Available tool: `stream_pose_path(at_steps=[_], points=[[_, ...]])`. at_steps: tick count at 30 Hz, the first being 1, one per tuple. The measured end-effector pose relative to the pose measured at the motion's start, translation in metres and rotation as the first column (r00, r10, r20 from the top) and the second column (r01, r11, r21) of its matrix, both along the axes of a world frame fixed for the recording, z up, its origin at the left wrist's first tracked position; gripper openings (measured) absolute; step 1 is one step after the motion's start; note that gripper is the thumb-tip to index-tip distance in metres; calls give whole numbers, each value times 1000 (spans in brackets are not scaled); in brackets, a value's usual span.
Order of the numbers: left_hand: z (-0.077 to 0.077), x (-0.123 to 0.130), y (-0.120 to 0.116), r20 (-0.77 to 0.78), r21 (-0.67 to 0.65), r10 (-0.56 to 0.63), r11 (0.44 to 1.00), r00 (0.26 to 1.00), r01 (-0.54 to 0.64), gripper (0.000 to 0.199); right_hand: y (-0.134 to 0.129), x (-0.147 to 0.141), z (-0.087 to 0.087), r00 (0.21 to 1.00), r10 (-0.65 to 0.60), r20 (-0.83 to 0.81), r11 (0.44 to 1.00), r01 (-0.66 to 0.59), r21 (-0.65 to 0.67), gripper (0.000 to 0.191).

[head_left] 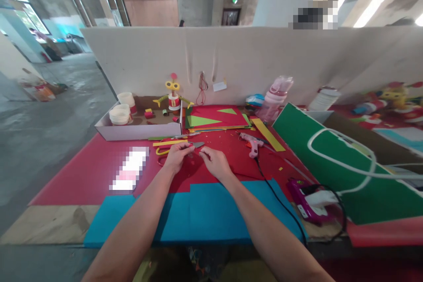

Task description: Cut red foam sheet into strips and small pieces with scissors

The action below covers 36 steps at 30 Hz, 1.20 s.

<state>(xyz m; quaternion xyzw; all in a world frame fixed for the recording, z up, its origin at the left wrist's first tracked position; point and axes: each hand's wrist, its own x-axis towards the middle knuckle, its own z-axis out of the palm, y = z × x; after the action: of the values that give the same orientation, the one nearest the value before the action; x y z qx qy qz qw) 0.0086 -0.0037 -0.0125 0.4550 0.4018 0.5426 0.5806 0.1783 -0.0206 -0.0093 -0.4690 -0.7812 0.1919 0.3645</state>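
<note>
While grey floor [74, 77] runs off far left past a white partition [244, 59], the left hand [178, 157] and right hand [216, 163] sit close over a red tabletop [77, 167], fingertips pinched, can't tell on what. Scissors [198, 144] lie just past the left fingers, blades pointing right.

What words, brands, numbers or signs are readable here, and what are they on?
No text reads clearly.
Purple box: pale label, too small to read.
Green lit sign in the background: too small to read.
Toy figure's red-and-white body: yellow mark, too blurred to read.
White card: no writing can be made out.
</note>
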Motion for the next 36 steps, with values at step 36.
stream_pose_path(at_steps=[36], points=[[-6, 18, -5, 64, -86, 5, 996, 998, 1, 30, 2, -3, -4, 988, 17, -152, 1000, -16, 4, 22]])
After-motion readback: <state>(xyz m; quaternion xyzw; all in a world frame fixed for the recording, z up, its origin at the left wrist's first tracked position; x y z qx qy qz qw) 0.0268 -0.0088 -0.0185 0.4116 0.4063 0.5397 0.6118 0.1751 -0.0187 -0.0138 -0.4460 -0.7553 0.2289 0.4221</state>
